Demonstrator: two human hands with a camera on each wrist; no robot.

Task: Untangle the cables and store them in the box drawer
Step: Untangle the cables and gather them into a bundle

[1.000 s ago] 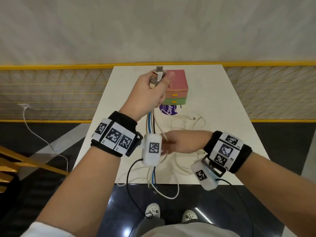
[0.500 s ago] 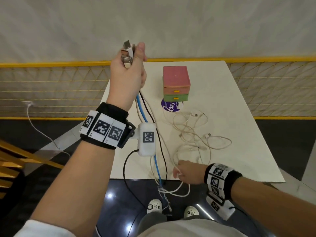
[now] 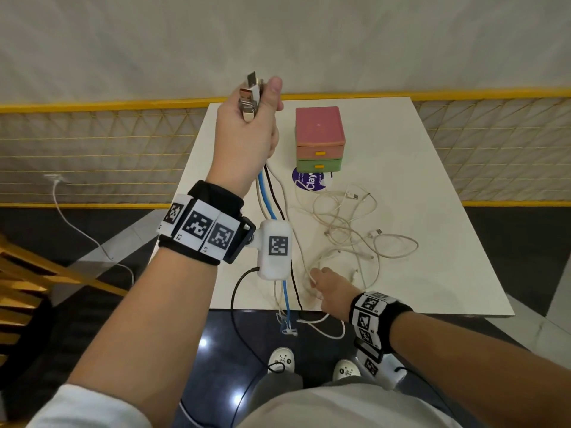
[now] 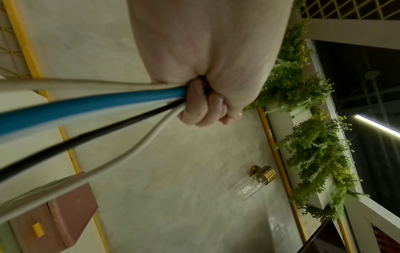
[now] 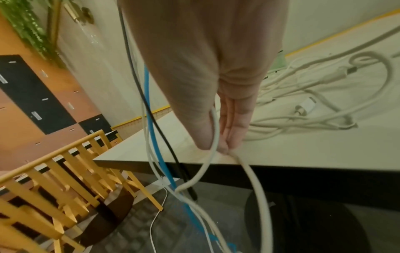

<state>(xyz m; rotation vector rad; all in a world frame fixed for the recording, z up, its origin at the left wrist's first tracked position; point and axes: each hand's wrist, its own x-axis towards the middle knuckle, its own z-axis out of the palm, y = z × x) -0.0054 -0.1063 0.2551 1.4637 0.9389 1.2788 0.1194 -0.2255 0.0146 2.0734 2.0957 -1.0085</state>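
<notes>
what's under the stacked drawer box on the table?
A purple round sticker with white lettering pokes out from under the drawer box's front edge, flat on the table. The box hides the rest, so the lettering can't be read fully.

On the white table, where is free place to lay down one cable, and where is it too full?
Bare patches on the table: right of the drawer box up to the right edge, and the left strip beneath the raised left hand. Crowded: the middle, where the loose white cables tangle from the purple sticker toward the right hand at the near edge.
</notes>
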